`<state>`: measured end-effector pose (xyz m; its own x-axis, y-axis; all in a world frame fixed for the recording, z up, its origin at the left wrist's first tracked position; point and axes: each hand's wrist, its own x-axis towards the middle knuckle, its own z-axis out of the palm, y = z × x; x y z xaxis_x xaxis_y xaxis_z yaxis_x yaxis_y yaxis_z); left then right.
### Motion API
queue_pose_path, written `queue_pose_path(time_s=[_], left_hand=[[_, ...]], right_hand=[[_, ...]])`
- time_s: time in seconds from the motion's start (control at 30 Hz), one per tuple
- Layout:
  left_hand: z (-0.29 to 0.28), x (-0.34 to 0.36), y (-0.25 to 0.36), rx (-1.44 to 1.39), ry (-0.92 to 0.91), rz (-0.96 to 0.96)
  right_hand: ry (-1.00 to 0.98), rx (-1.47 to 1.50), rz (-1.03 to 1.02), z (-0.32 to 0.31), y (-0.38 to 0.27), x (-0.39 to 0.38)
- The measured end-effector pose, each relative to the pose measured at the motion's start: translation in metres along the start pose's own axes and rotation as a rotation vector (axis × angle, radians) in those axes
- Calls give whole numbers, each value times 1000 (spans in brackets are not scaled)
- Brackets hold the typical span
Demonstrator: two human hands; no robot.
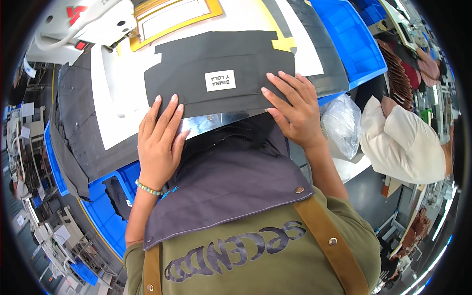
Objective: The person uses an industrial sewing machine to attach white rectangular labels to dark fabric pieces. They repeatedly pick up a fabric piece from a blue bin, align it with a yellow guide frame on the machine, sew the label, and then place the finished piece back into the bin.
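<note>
A black cut fabric panel (184,69) with notched upper corners lies flat on the work table in front of me. A white printed label (220,80) sits near its middle. My left hand (161,135) rests with fingers stretched out on the panel's lower left corner. My right hand (296,109) lies on its lower right edge, fingers spread. A shiny metal plate (199,125) shows along the table's near edge, below the panel and between my hands. Neither hand grips anything.
A white sewing machine head (86,29) stands at the upper left, beside a yellow frame (177,22). Blue bins (356,44) stand at the right and lower left. A clear plastic bag (341,125) lies right of my right hand, near another person's white sleeve (403,142).
</note>
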<state>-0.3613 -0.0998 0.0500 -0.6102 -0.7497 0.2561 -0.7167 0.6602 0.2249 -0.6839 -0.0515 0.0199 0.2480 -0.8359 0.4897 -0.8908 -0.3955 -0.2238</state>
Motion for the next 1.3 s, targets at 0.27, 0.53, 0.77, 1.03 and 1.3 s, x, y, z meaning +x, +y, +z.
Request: queue_pose_path(time_s=[0.27,0.53,0.77,1.03,1.3], left_hand=[[6,-4,-2,-58,112,-13],[9,-12,-4,-57,175,-47],[-6,-28,2,-580,334,-124],[10,-33,6,-1653,-507,-187],[4,21,47,-2066,-406,-482]], right_hand=[[60,-41,-12,6,1,-4],[61,-40,-38,10,2,-4],[114,12,-51,-18,-4,9],[-13,75,-215,-7,0,10],[132,85,-388,-35,-38,28]])
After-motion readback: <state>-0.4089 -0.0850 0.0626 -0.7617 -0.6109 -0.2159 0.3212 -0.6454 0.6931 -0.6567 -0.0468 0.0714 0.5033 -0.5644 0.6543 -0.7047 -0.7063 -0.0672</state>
